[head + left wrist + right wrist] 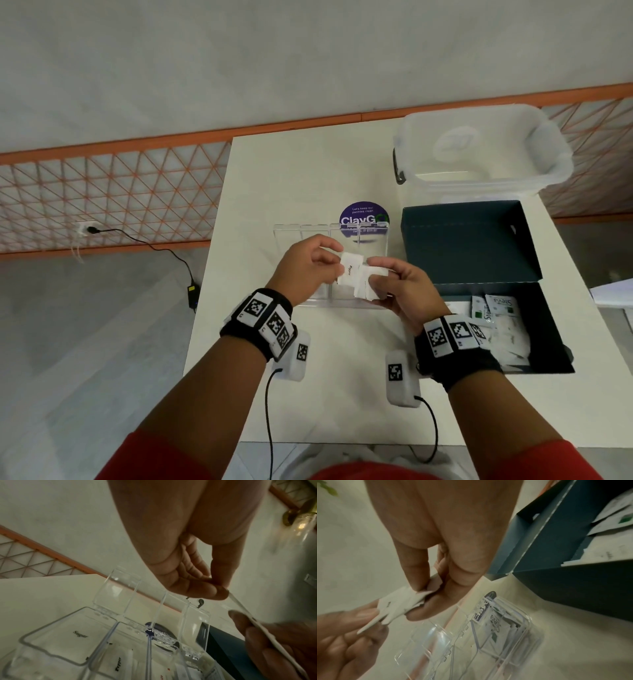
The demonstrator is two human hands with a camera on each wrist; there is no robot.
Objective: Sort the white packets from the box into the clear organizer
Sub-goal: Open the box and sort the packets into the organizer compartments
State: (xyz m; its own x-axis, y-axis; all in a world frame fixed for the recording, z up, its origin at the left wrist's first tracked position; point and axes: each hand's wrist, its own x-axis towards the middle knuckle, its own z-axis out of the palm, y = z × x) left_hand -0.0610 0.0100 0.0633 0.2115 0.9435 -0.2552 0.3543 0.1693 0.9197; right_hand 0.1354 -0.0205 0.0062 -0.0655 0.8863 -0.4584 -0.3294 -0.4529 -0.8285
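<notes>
Both hands hover over the clear organizer, whose lids stand open on the white table. My left hand pinches a white packet printed "Pepper" by its left edge. My right hand grips a small bunch of white packets between thumb and fingers. In the left wrist view the packet shows edge-on below the left hand, above the organizer marked "Sugar" and "Pepper". The right wrist view shows the right hand holding the packets. The dark box at right holds more packets.
The box's open lid lies behind it. A clear plastic tub stands at the table's back right. A round purple sticker lies behind the organizer. Two white sensor pods with cables rest near the front edge. The table's left edge drops to the floor.
</notes>
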